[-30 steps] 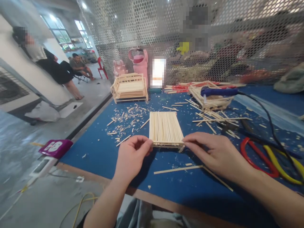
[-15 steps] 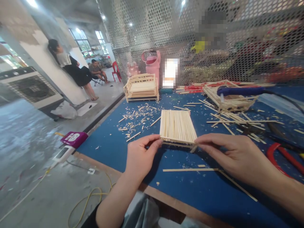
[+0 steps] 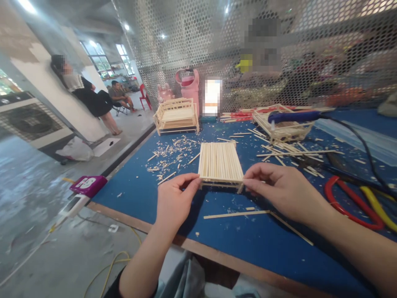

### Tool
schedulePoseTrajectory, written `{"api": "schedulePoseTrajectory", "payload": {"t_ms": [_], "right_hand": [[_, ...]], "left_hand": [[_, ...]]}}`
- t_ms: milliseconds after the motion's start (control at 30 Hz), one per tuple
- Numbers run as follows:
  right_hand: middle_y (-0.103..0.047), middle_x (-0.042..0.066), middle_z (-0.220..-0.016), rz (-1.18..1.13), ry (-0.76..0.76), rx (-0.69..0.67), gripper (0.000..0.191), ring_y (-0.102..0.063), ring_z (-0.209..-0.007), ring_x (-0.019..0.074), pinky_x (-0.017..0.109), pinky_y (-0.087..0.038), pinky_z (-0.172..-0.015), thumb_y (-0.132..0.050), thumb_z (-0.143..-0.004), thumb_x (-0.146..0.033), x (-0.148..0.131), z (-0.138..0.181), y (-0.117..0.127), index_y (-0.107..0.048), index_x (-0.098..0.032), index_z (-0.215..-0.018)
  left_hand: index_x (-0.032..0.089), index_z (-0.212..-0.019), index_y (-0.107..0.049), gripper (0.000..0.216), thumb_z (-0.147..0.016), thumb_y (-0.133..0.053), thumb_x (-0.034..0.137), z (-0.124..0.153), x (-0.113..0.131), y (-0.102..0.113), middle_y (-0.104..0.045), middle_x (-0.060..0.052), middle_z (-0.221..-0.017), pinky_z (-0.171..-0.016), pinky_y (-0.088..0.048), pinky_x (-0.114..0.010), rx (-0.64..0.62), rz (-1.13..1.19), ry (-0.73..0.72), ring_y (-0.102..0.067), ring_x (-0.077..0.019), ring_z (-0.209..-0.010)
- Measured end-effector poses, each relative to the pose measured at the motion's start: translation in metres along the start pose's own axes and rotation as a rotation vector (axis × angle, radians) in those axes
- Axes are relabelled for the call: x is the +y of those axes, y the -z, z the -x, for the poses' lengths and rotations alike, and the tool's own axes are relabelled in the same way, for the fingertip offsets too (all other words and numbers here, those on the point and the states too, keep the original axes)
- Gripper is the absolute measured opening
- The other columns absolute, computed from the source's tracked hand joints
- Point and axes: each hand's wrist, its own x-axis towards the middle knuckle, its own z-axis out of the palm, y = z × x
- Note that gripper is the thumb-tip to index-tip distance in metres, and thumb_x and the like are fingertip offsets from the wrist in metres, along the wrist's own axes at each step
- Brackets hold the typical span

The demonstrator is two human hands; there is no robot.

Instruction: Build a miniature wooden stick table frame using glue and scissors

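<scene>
A small slatted platform (image 3: 221, 160) made of thin wooden sticks stands on short legs on the blue tabletop (image 3: 182, 207). My left hand (image 3: 177, 198) pinches its near left corner between thumb and fingers. At the near right corner, my right hand (image 3: 279, 188) has thumb and fingertips closed on the edge. A pale stick (image 3: 221, 179) runs along the front edge between both hands; whether it is attached is unclear. In front of the platform lie a long loose stick (image 3: 235, 215) and a short offcut (image 3: 250, 208).
Behind stand a miniature stick bench (image 3: 177, 116) and a stick frame (image 3: 288, 131) with a blue glue gun (image 3: 294, 116) on it. Pliers with red and yellow handles (image 3: 353, 203) lie right. Stick scraps (image 3: 176, 151) litter the left. A perforated metal screen (image 3: 229, 49) rises behind.
The camera view has turned slightly right, so everything sits further left. My right fingers are more curled at the corner. Both hands stay on the platform's front edge.
</scene>
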Motion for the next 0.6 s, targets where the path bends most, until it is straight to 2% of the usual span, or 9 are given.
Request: {"api": "schedulePoseTrajectory", "payload": {"t_ms": [133, 233, 300, 467, 600], "right_hand": [[-0.063, 0.002, -0.058, -0.239, -0.162, -0.099, 0.029, -0.055, -0.050, 0.0112, 0.025, -0.048, -0.051, -0.063, -0.065, -0.046, -0.001, -0.004, -0.002, -0.055, -0.018, -0.067], [-0.062, 0.002, -0.061, -0.271, -0.193, -0.119, 0.029, -0.054, -0.051, 0.0102, 0.025, -0.048, -0.052, -0.062, -0.065, -0.046, 0.000, -0.005, 0.000, -0.053, -0.019, -0.068], [-0.061, 0.001, -0.060, -0.209, -0.161, -0.125, 0.027, -0.054, -0.052, 0.0104, 0.025, -0.047, -0.052, -0.060, -0.067, -0.045, 0.001, -0.006, 0.004, -0.054, -0.018, -0.068], [-0.058, -0.001, -0.056, 0.139, -0.017, -0.117, 0.022, -0.051, -0.051, 0.0116, 0.024, -0.040, -0.048, -0.053, -0.072, -0.039, 0.004, -0.006, 0.017, -0.061, -0.018, -0.069], [-0.064, 0.000, -0.066, 0.216, 0.129, -0.045, 0.014, -0.056, -0.058, 0.0131, 0.025, -0.043, -0.056, -0.050, -0.074, -0.028, 0.000, -0.003, 0.018, -0.062, -0.020, -0.073]], "left_hand": [[0.022, -0.083, -0.071, 0.018, -0.074, -0.061, 0.034, -0.001, 0.000, 0.001, -0.072, 0.000, -0.073, -0.068, -0.050, -0.026, 0.010, -0.035, -0.006, -0.064, -0.0152, -0.064], [0.022, -0.083, -0.071, 0.019, -0.074, -0.061, 0.035, -0.001, -0.001, 0.001, -0.072, 0.000, -0.076, -0.070, -0.050, -0.027, 0.013, -0.049, -0.005, -0.065, -0.0156, -0.067], [0.022, -0.084, -0.071, 0.020, -0.075, -0.060, 0.036, -0.001, -0.002, 0.000, -0.072, 0.000, -0.077, -0.072, -0.050, -0.027, 0.011, -0.050, -0.001, -0.065, -0.0158, -0.068], [0.022, -0.084, -0.071, 0.020, -0.075, -0.060, 0.036, -0.001, -0.003, 0.000, -0.072, 0.000, -0.078, -0.073, -0.050, -0.028, 0.008, -0.054, 0.008, -0.065, -0.0164, -0.069], [0.023, -0.083, -0.072, 0.018, -0.075, -0.061, 0.035, -0.001, -0.002, 0.000, -0.072, 0.000, -0.077, -0.072, -0.051, -0.028, 0.025, -0.068, -0.008, -0.065, -0.0163, -0.068]]}}
